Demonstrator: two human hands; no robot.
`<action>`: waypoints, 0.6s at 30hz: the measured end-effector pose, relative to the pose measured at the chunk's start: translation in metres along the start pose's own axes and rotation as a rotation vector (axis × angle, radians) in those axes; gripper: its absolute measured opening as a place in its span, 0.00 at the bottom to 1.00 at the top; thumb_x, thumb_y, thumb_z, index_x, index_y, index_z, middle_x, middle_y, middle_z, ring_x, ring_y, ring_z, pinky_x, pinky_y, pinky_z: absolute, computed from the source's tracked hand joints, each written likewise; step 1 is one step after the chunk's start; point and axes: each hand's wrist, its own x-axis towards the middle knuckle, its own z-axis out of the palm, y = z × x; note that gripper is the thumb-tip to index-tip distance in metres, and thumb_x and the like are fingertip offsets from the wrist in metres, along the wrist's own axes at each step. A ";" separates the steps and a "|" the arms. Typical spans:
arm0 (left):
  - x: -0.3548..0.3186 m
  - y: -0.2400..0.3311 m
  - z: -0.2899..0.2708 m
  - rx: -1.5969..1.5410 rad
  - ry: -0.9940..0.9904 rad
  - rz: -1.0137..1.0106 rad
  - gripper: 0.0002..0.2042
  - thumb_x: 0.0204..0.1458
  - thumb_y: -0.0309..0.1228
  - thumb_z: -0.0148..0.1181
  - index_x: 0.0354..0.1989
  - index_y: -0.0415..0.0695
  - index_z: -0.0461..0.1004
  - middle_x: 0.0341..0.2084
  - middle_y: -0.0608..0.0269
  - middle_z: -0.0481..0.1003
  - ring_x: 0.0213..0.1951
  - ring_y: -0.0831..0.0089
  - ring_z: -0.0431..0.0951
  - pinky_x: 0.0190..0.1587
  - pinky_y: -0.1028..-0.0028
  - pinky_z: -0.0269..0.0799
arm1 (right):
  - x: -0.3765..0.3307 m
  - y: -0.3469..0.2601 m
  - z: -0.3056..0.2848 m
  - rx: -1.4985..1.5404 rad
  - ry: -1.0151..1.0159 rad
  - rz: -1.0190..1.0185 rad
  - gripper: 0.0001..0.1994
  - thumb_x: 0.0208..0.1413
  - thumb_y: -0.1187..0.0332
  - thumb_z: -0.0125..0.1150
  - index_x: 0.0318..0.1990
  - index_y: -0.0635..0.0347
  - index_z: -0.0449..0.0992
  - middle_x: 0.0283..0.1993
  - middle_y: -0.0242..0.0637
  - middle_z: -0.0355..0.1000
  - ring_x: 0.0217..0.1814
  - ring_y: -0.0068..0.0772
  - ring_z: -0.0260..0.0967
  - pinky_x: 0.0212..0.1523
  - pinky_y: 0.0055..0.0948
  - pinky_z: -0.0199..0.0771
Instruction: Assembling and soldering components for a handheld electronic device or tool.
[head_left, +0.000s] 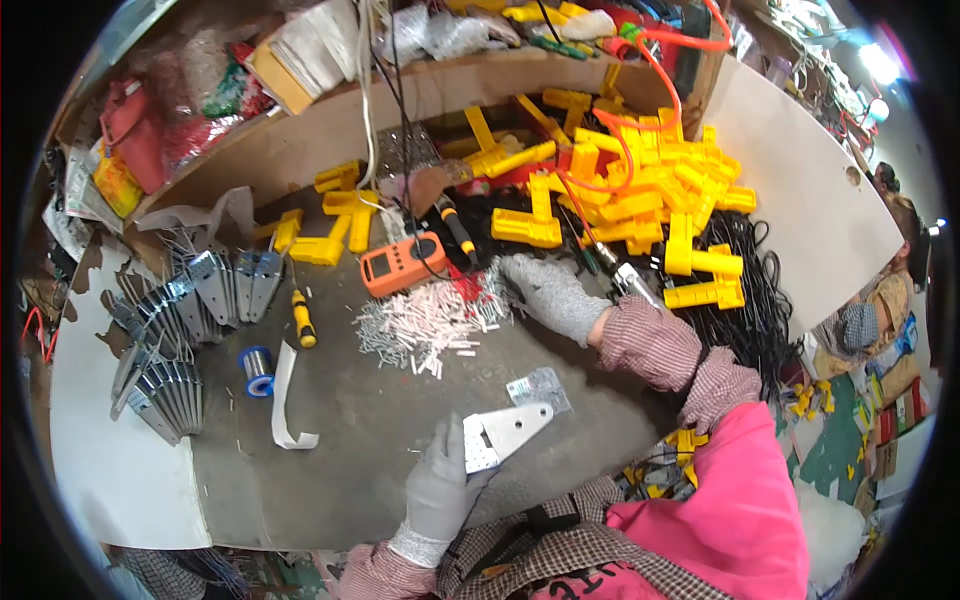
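Observation:
My left hand (440, 480), in a grey glove, grips the wide end of a tapered metal plate (517, 428) with a hole at its narrow end, held above the bench. Grey-gloved too, my right hand (560, 298) reaches to the right edge of a heap of small pale sleeves and grey screws (430, 325). Its fingers are closed together at the heap; whatever is between them is too small to make out. Just beyond the plate lies a small clear plastic bag (541, 388). An orange meter (403, 264) rests against the heap's far side.
Yellow plastic parts (650, 190) are piled at the back right, beside black cables (765, 290). Finished-looking metal plates (215, 285) stand stacked at left. A solder spool (257, 371), a yellow screwdriver (303, 318) and a white strip (284, 400) lie nearby. An orange air hose (675, 85) hangs overhead.

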 end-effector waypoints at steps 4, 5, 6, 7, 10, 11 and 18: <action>0.007 0.004 -0.042 -0.463 0.197 0.078 0.48 0.40 0.34 0.77 0.70 0.37 0.54 0.59 0.46 0.66 0.56 0.55 0.73 0.57 0.65 0.71 | -0.044 -0.118 -0.056 0.959 -0.238 -0.003 0.07 0.56 0.77 0.59 0.41 0.57 0.73 0.33 0.37 0.69 0.41 0.34 0.71 0.45 0.30 0.73; 0.003 -0.009 -0.033 -0.897 0.168 -0.075 0.45 0.37 0.30 0.79 0.67 0.38 0.60 0.55 0.48 0.70 0.54 0.58 0.74 0.56 0.65 0.71 | -0.056 -0.143 -0.059 1.215 -0.290 -0.132 0.08 0.56 0.76 0.59 0.42 0.57 0.73 0.37 0.39 0.68 0.45 0.31 0.69 0.48 0.30 0.71; 0.001 -0.027 -0.044 -0.829 -0.018 -0.007 0.40 0.35 0.29 0.78 0.61 0.40 0.67 0.52 0.49 0.73 0.52 0.59 0.76 0.55 0.65 0.72 | -0.052 -0.150 -0.073 1.316 -0.930 0.230 0.17 0.49 0.79 0.61 0.48 0.62 0.73 0.44 0.42 0.71 0.50 0.32 0.71 0.51 0.30 0.72; -0.002 -0.035 -0.047 -0.687 0.019 0.096 0.39 0.34 0.30 0.79 0.59 0.40 0.68 0.51 0.50 0.73 0.51 0.58 0.76 0.54 0.64 0.72 | -0.087 -0.154 -0.026 1.537 -0.517 0.031 0.19 0.53 0.71 0.62 0.53 0.64 0.71 0.47 0.46 0.69 0.56 0.39 0.68 0.58 0.36 0.68; -0.025 -0.058 -0.047 -0.277 0.077 0.057 0.37 0.34 0.34 0.79 0.57 0.41 0.70 0.49 0.50 0.73 0.51 0.55 0.75 0.55 0.61 0.71 | -0.062 -0.176 -0.026 0.519 -0.132 -0.224 0.22 0.56 0.65 0.60 0.56 0.66 0.69 0.48 0.48 0.69 0.60 0.48 0.64 0.64 0.44 0.63; -0.035 -0.064 -0.043 -0.020 0.090 -0.035 0.37 0.33 0.36 0.78 0.57 0.42 0.70 0.49 0.50 0.73 0.51 0.53 0.74 0.56 0.60 0.70 | -0.066 -0.183 -0.004 0.377 -0.058 -0.257 0.22 0.54 0.65 0.61 0.54 0.65 0.69 0.46 0.48 0.70 0.57 0.55 0.65 0.62 0.50 0.64; -0.024 -0.071 -0.029 -0.485 0.066 -0.198 0.39 0.35 0.36 0.77 0.59 0.41 0.68 0.48 0.49 0.74 0.51 0.50 0.74 0.57 0.59 0.69 | -0.068 -0.170 0.030 0.820 -0.172 -0.047 0.13 0.50 0.74 0.62 0.45 0.55 0.75 0.41 0.42 0.71 0.45 0.50 0.68 0.50 0.43 0.66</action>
